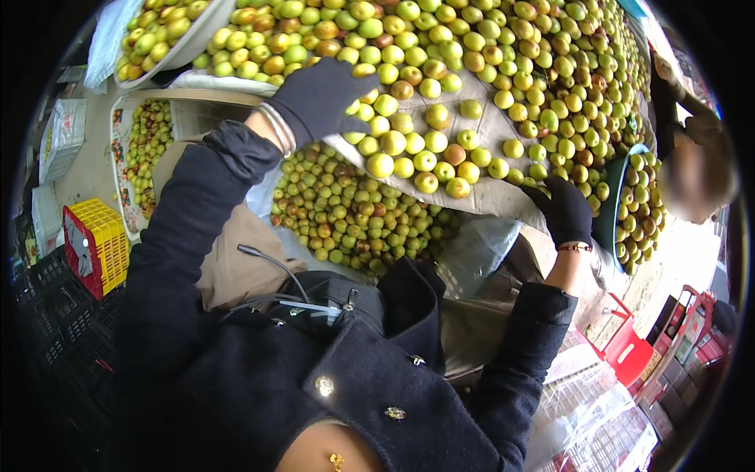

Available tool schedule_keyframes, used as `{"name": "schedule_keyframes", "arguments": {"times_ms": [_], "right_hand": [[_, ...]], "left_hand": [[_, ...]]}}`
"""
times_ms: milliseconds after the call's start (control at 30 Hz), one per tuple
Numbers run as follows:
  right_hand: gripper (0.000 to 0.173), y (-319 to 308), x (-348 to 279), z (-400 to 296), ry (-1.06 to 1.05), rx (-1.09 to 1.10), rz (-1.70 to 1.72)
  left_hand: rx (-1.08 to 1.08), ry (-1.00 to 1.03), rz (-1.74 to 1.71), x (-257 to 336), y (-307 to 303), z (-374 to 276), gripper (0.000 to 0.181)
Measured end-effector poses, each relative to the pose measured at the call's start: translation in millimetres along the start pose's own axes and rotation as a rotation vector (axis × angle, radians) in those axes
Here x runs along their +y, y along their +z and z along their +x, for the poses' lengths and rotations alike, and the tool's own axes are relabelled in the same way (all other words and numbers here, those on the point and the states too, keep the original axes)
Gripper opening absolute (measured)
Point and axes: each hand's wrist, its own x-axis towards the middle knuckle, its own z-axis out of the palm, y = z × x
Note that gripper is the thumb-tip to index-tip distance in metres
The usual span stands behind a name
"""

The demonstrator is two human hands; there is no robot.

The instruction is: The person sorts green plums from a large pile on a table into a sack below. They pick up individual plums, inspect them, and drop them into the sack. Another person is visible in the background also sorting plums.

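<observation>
Green jujubes (424,160), some with reddish-brown patches, lie loose across a cloth-covered sorting surface (472,88). My left hand (324,100), in a black glove, reaches over its near left part. Its thumb and fingers are spread, with jujubes beside and between them; no firm hold shows. At the near right edge, my right hand (563,209), also gloved, has thumb and forefinger apart near the cloth rim and some fruit. Its other fingertips are hidden. Below the rim, in front of my lap, a plastic-lined container (277,183) holds many more jujubes.
A blue-rimmed tub (619,236) of jujubes stands right of my right hand, with another person (696,171) beyond. Left are a white tub (200,41) and a patterned bin (118,171) of jujubes, plus a yellow-and-red crate (106,248). A red chair (628,354) stands lower right.
</observation>
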Motion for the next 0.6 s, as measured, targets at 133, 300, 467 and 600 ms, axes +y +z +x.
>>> {"name": "schedule_keyframes", "arguments": {"times_ms": [133,300,467,600], "right_hand": [[0.046,8.3,-12.7,17.3,-0.073,-0.112,0.174],[0.057,16.4,-22.5,23.2,-0.077,-0.151,0.458],[0.067,17.2,-41.1,26.6,-0.187,-0.142,0.546],[0.072,21.3,-45.6,28.5,-0.211,-0.15,0.639]], "left_hand": [[-0.004,0.124,-0.037,14.7,11.4,8.5,0.07],[-0.034,0.182,-0.169,11.2,10.4,16.2,0.068],[0.005,0.166,-0.207,10.0,7.4,11.2,0.07],[-0.152,0.125,-0.267,14.4,0.3,17.9,0.079]]}}
